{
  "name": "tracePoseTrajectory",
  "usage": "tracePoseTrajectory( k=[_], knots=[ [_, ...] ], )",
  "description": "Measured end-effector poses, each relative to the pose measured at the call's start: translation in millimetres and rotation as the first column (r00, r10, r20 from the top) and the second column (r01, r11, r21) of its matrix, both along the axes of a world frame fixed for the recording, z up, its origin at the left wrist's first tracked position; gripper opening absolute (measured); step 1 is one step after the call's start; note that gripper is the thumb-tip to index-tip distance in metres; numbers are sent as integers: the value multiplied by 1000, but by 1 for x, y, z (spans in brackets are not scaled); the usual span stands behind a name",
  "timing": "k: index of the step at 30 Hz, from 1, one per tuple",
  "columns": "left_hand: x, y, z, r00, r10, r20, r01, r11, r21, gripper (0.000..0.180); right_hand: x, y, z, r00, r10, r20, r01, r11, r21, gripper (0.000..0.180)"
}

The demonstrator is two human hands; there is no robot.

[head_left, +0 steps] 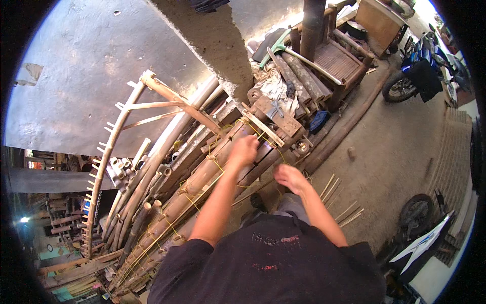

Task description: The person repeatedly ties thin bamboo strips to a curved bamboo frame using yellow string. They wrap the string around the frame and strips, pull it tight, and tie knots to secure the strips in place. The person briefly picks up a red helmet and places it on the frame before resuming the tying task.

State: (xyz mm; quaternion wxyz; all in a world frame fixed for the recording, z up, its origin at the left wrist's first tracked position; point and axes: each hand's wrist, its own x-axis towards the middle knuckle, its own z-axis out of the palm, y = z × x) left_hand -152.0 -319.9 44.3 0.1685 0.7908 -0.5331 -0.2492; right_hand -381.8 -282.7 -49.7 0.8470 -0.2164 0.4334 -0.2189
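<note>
Cord point(208, 188) runs along the bamboo point(199, 176); left hand point(244, 149) curls near the bar point(262, 125), right hand point(289, 177) hovers nearby, blurred. Either grip pinching cord? Can't tell! Even tension, untangled loops should serve best.

Yellow cord point(208, 188), brown bamboo point(201, 175)
</note>
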Motion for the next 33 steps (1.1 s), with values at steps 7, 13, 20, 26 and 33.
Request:
tracePoseTrajectory(
  k=[7, 13, 20, 26, 33],
  knots=[
    [-45, 5, -65, 955, 212, 208, -162, 959, -234, 23, 95, -32, 148, 912, -255, 322, 402, 721, -565, 16],
    [-55, 2, -33, 969, 243, 36, -225, 938, -264, 21, 174, -168, 137, 459, -402, -792, -873, -370, -318, 49],
    [-55, 6, -46, 934, 354, 33, -314, 864, -394, 22, 76, -148, 192, 715, 603, -354, -451, 11, -893, 42],
    [-31, -24, -31, 854, 181, -487, -424, 785, -452, 29, -20, -74, 73, 723, 405, -560, -575, -96, -812, 44],
    [92, -92, -69, 909, 306, 283, -213, 924, -318, 28, -12, -35, 75, 778, 97, -621, -592, -218, -776, 37]
  ],
)
